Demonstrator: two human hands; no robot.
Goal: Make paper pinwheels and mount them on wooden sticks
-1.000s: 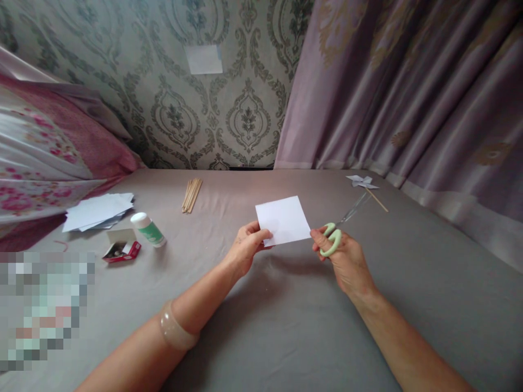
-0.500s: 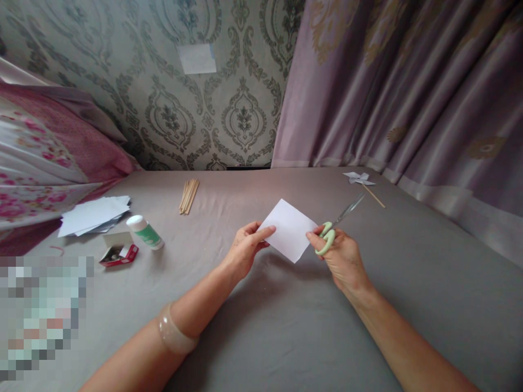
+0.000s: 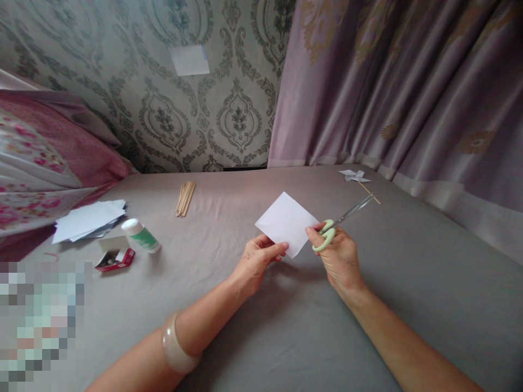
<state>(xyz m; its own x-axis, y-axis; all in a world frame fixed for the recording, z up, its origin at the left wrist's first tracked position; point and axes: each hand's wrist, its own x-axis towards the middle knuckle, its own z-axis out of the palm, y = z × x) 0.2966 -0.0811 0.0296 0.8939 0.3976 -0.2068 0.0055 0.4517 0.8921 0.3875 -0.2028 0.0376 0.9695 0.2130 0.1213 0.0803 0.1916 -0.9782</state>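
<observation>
A square sheet of white paper (image 3: 281,220) is held up over the grey cloth, one corner pointing away from me. My left hand (image 3: 257,261) pinches its lower left edge, thumb on top and fingers beneath. At the right corner, the thumb of my right hand (image 3: 341,256) presses on the same sheet. That hand also carries light green-handled scissors (image 3: 327,237), their blades pointing up and to the right, away from the paper. The fingers under the sheet are partly hidden.
To the left lie a stack of white paper (image 3: 90,220), a white and green glue bottle (image 3: 141,235) and an open red box (image 3: 115,256) with small dark contents. Wooden sticks (image 3: 186,198) lie farther back. A paper pinwheel (image 3: 354,176) on a stick lies back right.
My left hand has slid from the paper's left corner along its edge toward the near corner. The right hand keeps its hold on the paper and scissors. The view has shifted slightly.
</observation>
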